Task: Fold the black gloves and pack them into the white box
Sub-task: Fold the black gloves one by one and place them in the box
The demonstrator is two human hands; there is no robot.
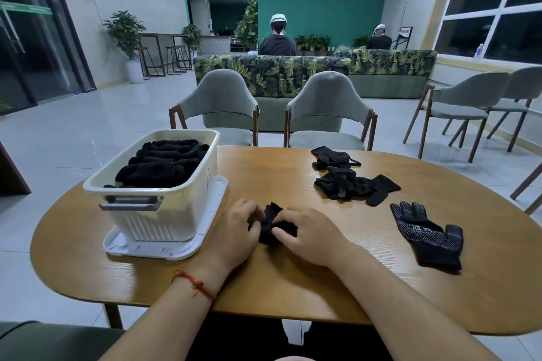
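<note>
You won't find a word here that can be read. Right of the box (152, 214), the flat glove (428, 233) carries a white printed mark across its palm among the grip dots, but the characters are too small and blurred to make out. Far behind the box and to its right, a framed sign (406, 31) shows red lettering and a bottle (478, 51) bears a label. Far to the box's left, a green strip (26, 9) on the door (17, 53) has pale marks, all illegible.
</note>
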